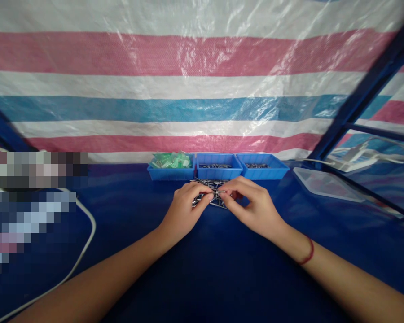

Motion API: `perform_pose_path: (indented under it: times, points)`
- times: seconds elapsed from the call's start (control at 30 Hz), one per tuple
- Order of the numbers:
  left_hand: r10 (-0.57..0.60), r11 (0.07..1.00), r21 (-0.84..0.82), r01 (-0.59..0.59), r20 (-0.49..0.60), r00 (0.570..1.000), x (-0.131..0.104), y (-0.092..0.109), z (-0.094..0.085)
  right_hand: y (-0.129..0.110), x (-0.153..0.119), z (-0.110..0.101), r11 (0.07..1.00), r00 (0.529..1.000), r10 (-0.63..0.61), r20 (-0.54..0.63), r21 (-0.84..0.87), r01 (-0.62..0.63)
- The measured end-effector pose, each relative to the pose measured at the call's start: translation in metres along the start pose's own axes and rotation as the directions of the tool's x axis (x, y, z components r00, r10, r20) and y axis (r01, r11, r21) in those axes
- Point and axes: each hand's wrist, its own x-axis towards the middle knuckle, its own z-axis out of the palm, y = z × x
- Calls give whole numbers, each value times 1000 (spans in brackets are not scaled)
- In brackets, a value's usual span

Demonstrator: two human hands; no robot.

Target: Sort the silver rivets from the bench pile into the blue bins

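Observation:
Above a loose pile of thin metal pins point(218, 204) on the blue tabletop, both hands meet with their fingertips close together. My right hand point(252, 202) is closed in a pinch on one thin metal pin point(219, 192), which points left toward the other hand. My left hand point(185, 204) also pinches, thumb against fingers, at the pin's left end; whether it grips that same pin or another small piece is too small to tell. The pins could be nails, screws or rivets; their heads do not show clearly.
Behind the pile stand a blue bin point(171, 174) of green-and-clear plastic packets and two blue bins point(218, 172) point(264, 173) with metal pins. A clear plastic lid point(326, 185) and white power strip point(352, 159) lie right. A white cable point(90, 220) curves along the left; striped sheeting point(202, 107) hangs behind.

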Motion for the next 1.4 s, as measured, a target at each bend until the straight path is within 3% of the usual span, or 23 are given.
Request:
perform_pose_path:
  times: [0.1, 0.17, 0.23, 0.33, 0.47, 0.57, 0.7, 0.93, 1.13, 1.4]
  points:
    - [-19, 999, 37, 20, -15, 1000, 0, -1, 0, 6, 6, -12, 993, 996, -75, -54, -93, 70]
    - [-39, 995, 86, 40, -15, 999, -1, 0, 1, 18, 12, -26, 977, 986, -76, -151, -209, 43]
    - [-43, 988, 152, 41, 10, 999, -2, 0, 1, 38, 16, -41, 939, 953, -45, -299, -338, -61]
    - [-43, 967, 254, 27, 56, 997, -4, 1, 3, 75, 15, -60, 825, 875, 99, -475, -452, -339]
    - [-68, 938, 346, 35, 83, 994, -7, 1, 4, 111, 6, -70, 636, 790, 374, -485, -485, -599]
    - [-82, 923, 381, 45, 82, 993, -7, 2, 4, 112, 6, -67, 639, 771, 401, -495, -452, -623]
    - [-94, 909, 414, 50, 85, 992, -8, 3, 3, 91, 11, -52, 743, 823, 385, -418, -389, -545]
    - [-111, 892, 448, 57, 96, 989, -8, 1, 4, 54, 7, -16, 914, 953, 294, -74, -271, -303]
    - [-119, 923, 373, 99, 31, 992, -5, 1, 3, 31, 2, 2, 962, 962, 250, 110, -143, -234]
    - [-44, 989, 136, 51, -50, 998, 0, 2, -1, 23, 0, 5, 974, 966, 219, 137, 32, -225]
